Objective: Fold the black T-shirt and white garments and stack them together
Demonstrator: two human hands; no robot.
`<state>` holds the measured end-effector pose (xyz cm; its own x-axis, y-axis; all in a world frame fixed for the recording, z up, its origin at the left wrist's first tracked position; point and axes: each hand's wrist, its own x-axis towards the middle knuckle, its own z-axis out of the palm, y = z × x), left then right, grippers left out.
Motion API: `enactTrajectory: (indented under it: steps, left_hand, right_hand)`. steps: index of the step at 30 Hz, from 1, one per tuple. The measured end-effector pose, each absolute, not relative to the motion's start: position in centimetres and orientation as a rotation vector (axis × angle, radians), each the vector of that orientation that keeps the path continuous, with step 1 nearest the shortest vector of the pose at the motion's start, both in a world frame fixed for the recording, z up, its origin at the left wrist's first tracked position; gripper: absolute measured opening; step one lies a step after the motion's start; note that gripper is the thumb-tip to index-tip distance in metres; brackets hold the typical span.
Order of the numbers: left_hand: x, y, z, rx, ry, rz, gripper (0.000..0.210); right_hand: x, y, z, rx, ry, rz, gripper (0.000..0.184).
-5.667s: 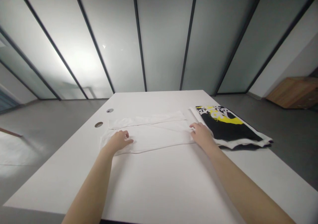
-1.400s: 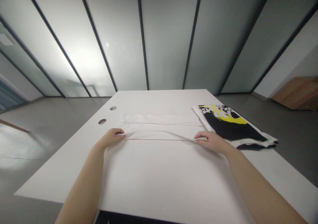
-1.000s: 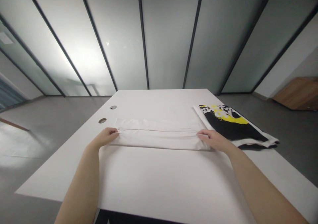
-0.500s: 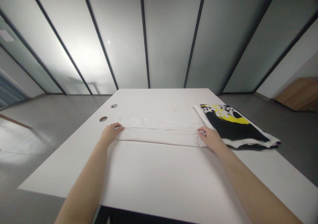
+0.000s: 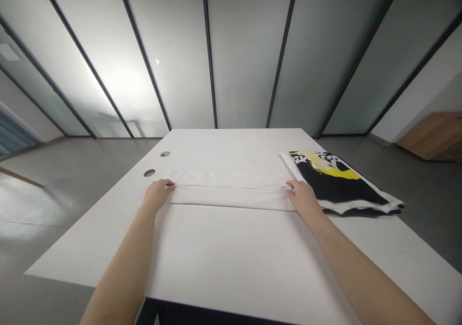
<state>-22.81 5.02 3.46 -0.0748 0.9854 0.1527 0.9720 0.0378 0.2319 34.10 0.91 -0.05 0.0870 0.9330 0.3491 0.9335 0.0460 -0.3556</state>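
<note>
A thin, pale plastic bag [image 5: 227,197] lies flat across the white table, with a crease or opening edge running along its middle. Its far part [image 5: 231,177] looks see-through and slightly wrinkled. My left hand [image 5: 158,193] pinches the left end of that edge between thumb and fingers. At the opposite end, my right hand [image 5: 302,195] has its thumb and fingers closed on the bag's right side. Just beyond my right hand is a folded black garment [image 5: 346,188] with a yellow and white print, stacked with white cloth.
The white table [image 5: 231,253] extends to both sides, with two round holes near its left edge; one is the nearer hole [image 5: 149,173]. Frosted glass panels [image 5: 241,56] stand behind it. A wooden piece of furniture [image 5: 433,135] is at the far right.
My left hand has shifted slightly left along the bag. The creases near my right hand look smoother, and its fingers sit slightly farther back. The folded garment stays put.
</note>
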Motion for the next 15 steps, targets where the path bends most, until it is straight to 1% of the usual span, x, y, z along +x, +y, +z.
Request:
enactTrajectory:
  steps: [3, 5, 7, 9, 12, 15]
  left_hand:
    - [-21.0, 4.7, 4.0, 2.229, 2.384, 0.46, 0.029]
    - [-19.1, 4.5, 4.2, 2.294, 2.396, 0.534, 0.031]
    - [-16.9, 4.2, 4.0, 2.392, 2.282, 0.596, 0.032]
    - [-14.7, 3.9, 3.3, 2.513, 2.101, 0.59, 0.037]
    - [-12.1, 3.5, 1.8, 2.6, 1.908, 0.408, 0.052]
    - [-11.2, 3.2, 0.7, 2.528, 1.89, 0.19, 0.059]
  right_hand:
    - [32.8, 0.5, 0.4, -1.725, -1.849, -0.162, 0.035]
    - [31.3, 0.0, 0.5, -1.583, -1.943, -0.184, 0.036]
    - [29.7, -0.5, 0.2, -1.484, -2.089, -0.141, 0.042]
    - [28.3, -0.8, -0.4, -1.509, -2.233, -0.068, 0.051]
    - [27.2, -1.0, -1.5, -1.707, -2.372, 0.039, 0.062]
    - [27.3, -1.0, -1.9, -1.854, -2.404, 0.086, 0.063]
